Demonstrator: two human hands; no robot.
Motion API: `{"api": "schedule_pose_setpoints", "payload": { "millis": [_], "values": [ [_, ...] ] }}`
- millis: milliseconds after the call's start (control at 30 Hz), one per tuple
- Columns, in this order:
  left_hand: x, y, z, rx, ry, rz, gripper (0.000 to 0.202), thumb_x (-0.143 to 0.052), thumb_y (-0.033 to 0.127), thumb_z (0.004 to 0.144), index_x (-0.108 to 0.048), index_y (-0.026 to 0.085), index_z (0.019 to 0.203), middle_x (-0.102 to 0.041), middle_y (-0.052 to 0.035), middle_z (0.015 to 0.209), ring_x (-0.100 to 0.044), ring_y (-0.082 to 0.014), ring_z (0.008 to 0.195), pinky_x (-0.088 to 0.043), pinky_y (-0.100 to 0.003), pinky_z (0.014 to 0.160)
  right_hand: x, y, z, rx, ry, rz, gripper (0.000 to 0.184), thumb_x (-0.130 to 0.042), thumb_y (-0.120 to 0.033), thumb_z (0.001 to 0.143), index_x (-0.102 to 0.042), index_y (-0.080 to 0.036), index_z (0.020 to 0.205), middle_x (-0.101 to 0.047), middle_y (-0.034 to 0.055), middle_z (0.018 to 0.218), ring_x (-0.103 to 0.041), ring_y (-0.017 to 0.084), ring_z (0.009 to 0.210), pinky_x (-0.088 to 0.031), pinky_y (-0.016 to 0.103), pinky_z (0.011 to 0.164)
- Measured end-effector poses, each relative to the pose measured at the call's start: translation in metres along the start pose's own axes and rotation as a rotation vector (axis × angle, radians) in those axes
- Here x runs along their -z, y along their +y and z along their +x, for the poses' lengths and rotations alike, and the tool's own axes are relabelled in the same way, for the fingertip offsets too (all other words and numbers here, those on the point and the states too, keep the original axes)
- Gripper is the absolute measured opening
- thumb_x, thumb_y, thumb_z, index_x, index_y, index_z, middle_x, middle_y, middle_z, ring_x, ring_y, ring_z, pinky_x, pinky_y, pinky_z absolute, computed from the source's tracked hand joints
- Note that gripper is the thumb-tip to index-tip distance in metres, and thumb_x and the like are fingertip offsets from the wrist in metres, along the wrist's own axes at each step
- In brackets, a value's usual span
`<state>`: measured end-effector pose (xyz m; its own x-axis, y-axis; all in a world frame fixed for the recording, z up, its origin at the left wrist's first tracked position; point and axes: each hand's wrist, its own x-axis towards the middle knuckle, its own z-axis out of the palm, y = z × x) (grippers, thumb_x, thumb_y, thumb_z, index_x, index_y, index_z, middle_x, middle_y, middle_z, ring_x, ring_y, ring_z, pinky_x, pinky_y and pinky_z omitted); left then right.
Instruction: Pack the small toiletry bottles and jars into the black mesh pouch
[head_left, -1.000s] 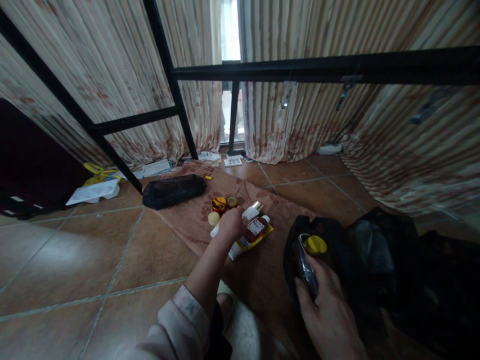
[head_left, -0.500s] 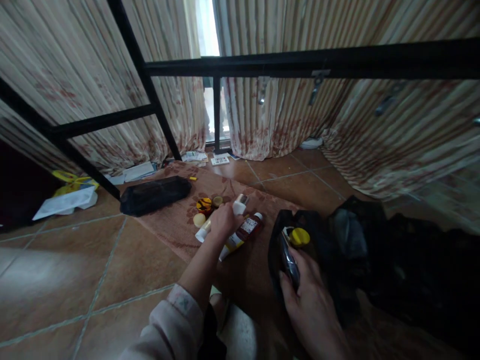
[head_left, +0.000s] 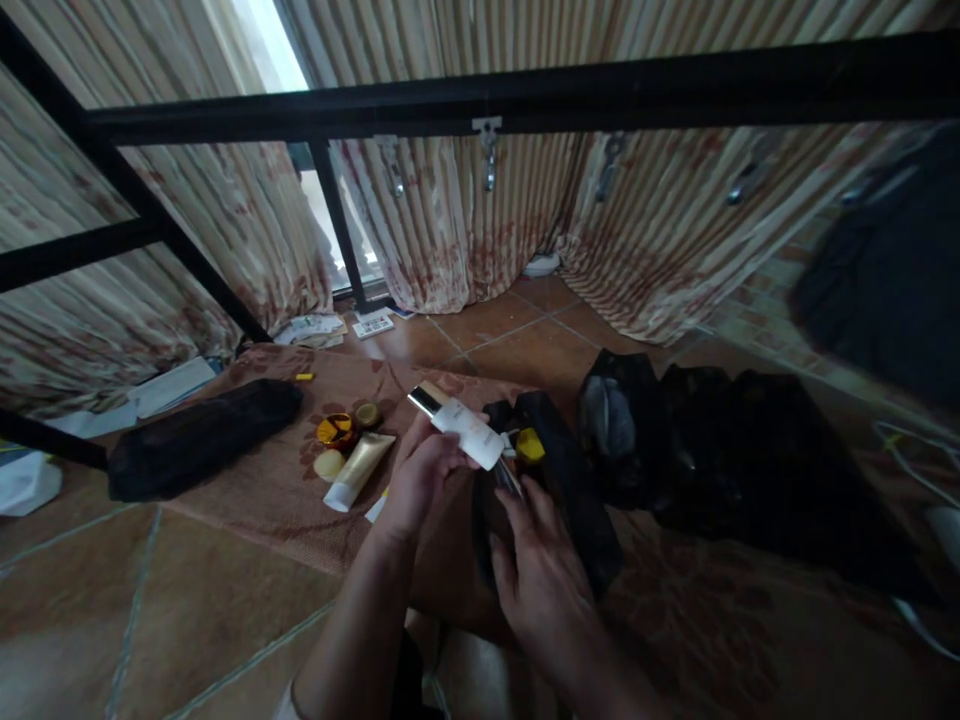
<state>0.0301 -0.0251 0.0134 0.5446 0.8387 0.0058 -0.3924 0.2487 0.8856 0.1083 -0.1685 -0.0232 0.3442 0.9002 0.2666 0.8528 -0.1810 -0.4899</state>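
My left hand (head_left: 426, 465) is closed round a white bottle (head_left: 469, 432) with a shiny gold cap, held tilted over the opening of a black bag (head_left: 589, 520). Down at that bag, my right hand (head_left: 544, 575) grips a dark glossy object (head_left: 510, 482) whose kind I cannot make out; the bottle covers part of it. A yellow lid (head_left: 529, 446) shows inside the bag. Left of my hands lie a gold tube (head_left: 361, 470) with a white cap, an amber jar (head_left: 335, 430), a small olive-brown jar (head_left: 367, 415) and a round cream-coloured piece (head_left: 328, 464).
A brown patterned cloth (head_left: 300, 530) lies under these things on the tiled floor (head_left: 225, 610). Another long black bag (head_left: 206, 435) rests at left, larger black bags (head_left: 720, 440) at right. A black metal frame (head_left: 525, 95) crosses in front of striped curtains (head_left: 660, 230).
My left hand has lifted the white bottle off the cloth and brought it right, to the bag. My right hand keeps hold of the dark object. The view has swung right.
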Motion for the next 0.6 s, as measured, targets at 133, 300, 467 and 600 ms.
{"api": "schedule_pose_setpoints", "payload": {
  "millis": [133, 300, 467, 600],
  "values": [
    [-0.0033, -0.0024, -0.0053, 0.03, -0.038, 0.063, 0.049, -0.066, 0.03, 0.079, -0.055, 0.015, 0.123, -0.071, -0.01, 0.107, -0.067, -0.0218, 0.088, -0.052, -0.028, 0.068, -0.0024, 0.0004, -0.0012, 0.016, 0.014, -0.011, 0.046, -0.042, -0.016, 0.091, -0.049, -0.013, 0.137, -0.042, 0.0202, 0.144, -0.04, 0.034, 0.137, -0.045, 0.053, 0.106],
    [-0.0026, -0.0012, -0.006, 0.054, -0.082, 0.082, 0.044, -0.068, 0.027, 0.078, -0.061, 0.016, 0.12, -0.07, -0.0104, 0.115, -0.066, -0.0238, 0.098, -0.051, -0.03, 0.075, -0.0035, 0.0002, -0.0012, 0.03, 0.015, -0.012, 0.045, -0.041, -0.016, 0.092, -0.05, -0.012, 0.136, -0.041, 0.0207, 0.145, -0.039, 0.034, 0.137, -0.045, 0.053, 0.105],
    [-0.0035, -0.0003, -0.0058, 0.076, -0.178, 0.076, 0.043, -0.069, 0.023, 0.077, -0.064, 0.016, 0.119, -0.07, -0.0094, 0.117, -0.065, -0.0249, 0.104, -0.051, -0.032, 0.081, -0.0042, 0.0009, -0.0019, 0.026, 0.01, -0.003, 0.044, -0.042, -0.016, 0.092, -0.052, -0.011, 0.134, -0.044, 0.0209, 0.141, -0.044, 0.032, 0.133, -0.046, 0.051, 0.105],
    [-0.003, -0.0008, -0.0049, 0.085, -0.256, 0.076, 0.041, -0.069, 0.02, 0.078, -0.065, 0.016, 0.118, -0.071, -0.009, 0.115, -0.062, -0.0257, 0.111, -0.047, -0.036, 0.094, -0.0043, -0.0005, -0.0008, 0.016, 0.018, 0.007, 0.043, -0.044, -0.016, 0.09, -0.053, -0.012, 0.132, -0.045, 0.0194, 0.139, -0.045, 0.031, 0.131, -0.046, 0.049, 0.105]
  ]
}}
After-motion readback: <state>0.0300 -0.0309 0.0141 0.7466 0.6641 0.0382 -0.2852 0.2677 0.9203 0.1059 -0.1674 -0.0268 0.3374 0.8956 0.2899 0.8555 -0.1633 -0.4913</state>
